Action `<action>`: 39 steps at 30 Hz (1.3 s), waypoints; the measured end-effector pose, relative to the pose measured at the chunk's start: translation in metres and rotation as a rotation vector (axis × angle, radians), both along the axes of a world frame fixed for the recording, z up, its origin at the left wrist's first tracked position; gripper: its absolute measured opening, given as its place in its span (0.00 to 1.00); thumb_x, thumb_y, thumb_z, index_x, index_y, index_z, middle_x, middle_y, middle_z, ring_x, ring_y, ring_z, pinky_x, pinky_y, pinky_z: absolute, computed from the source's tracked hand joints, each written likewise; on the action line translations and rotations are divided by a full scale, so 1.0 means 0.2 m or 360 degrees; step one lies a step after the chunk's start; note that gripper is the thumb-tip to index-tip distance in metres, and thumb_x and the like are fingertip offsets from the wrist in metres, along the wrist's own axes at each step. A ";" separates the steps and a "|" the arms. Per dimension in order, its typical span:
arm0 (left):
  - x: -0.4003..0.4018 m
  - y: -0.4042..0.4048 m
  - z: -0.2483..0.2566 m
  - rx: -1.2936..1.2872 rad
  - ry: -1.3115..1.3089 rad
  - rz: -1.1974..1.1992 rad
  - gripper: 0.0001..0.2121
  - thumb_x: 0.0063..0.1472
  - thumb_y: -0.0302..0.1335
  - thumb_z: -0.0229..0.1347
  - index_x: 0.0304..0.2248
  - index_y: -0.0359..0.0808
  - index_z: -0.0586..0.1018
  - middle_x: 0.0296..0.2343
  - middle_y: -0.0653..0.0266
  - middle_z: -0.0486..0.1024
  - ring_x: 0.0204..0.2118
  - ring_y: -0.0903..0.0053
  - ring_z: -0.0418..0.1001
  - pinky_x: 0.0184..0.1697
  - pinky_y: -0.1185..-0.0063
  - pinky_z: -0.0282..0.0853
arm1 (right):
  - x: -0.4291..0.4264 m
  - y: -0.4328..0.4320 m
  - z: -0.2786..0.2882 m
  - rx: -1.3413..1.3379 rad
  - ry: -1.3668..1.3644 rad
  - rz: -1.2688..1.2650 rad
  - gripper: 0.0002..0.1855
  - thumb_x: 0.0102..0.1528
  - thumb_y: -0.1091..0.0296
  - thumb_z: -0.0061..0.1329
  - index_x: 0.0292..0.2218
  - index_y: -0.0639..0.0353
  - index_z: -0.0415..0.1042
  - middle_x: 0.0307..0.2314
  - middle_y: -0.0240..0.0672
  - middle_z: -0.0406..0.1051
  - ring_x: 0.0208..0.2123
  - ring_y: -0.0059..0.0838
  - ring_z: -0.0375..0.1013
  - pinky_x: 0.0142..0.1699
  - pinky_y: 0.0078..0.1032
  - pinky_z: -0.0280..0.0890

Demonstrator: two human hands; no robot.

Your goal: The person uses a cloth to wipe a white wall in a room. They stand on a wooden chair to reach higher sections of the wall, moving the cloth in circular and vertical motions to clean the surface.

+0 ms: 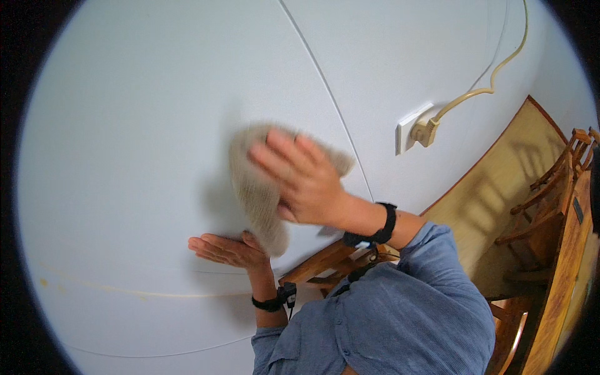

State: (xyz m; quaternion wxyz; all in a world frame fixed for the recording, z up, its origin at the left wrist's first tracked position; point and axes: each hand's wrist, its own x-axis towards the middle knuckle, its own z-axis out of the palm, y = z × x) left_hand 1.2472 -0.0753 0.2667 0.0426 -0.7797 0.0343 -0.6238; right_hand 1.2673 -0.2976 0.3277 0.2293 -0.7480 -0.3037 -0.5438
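Observation:
My right hand (300,178), slightly blurred, presses a grey-beige cloth (255,197) flat against a pale wall (131,140). Its fingers are spread over the upper part of the cloth and point up and left. One end of the cloth hangs down towards my left hand (229,251), and another sticks out to the right. My left hand rests flat at the wall, below and left of the right one, with fingers extended and nothing held. The cloth's lower end lies close to the left thumb; whether they touch, I cannot tell. Both wrists wear black straps with small devices.
Right of the cloth, a thin raised line (323,77) runs down the wall. Beyond it, a wall socket (403,131) holds a beige plug (425,132) with a cable. Wooden furniture (558,262) stands at the right; a wooden frame (318,262) is behind my arms. Yellowish marks (43,282) show low on the wall.

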 end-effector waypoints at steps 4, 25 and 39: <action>-0.01 0.01 0.02 0.0017 0.0014 0.0003 0.36 0.65 0.50 0.33 0.61 0.29 0.45 0.61 0.41 0.39 0.64 0.47 0.37 0.63 0.53 0.33 | 0.05 0.02 -0.40 0.0024 -0.0151 -0.0204 0.28 0.50 0.53 0.47 0.51 0.53 0.67 0.59 0.41 0.54 0.62 0.41 0.49 0.65 0.42 0.39; 0.00 -0.02 0.01 -0.0038 -0.0023 -0.0028 0.33 0.67 0.46 0.32 0.61 0.28 0.46 0.61 0.41 0.40 0.64 0.48 0.38 0.63 0.54 0.32 | 0.02 -0.09 0.21 -0.0127 -0.0116 -0.0028 0.33 0.50 0.56 0.50 0.55 0.58 0.63 0.60 0.42 0.52 0.64 0.39 0.45 0.66 0.39 0.39; -0.01 0.02 0.00 0.0020 0.0033 -0.0057 0.32 0.66 0.43 0.32 0.61 0.27 0.45 0.62 0.44 0.38 0.65 0.52 0.35 0.64 0.56 0.29 | 0.27 -0.66 -0.02 0.1309 0.0029 0.0301 0.61 0.46 0.41 0.56 0.63 0.61 0.31 0.62 0.52 0.32 0.64 0.47 0.36 0.65 0.43 0.36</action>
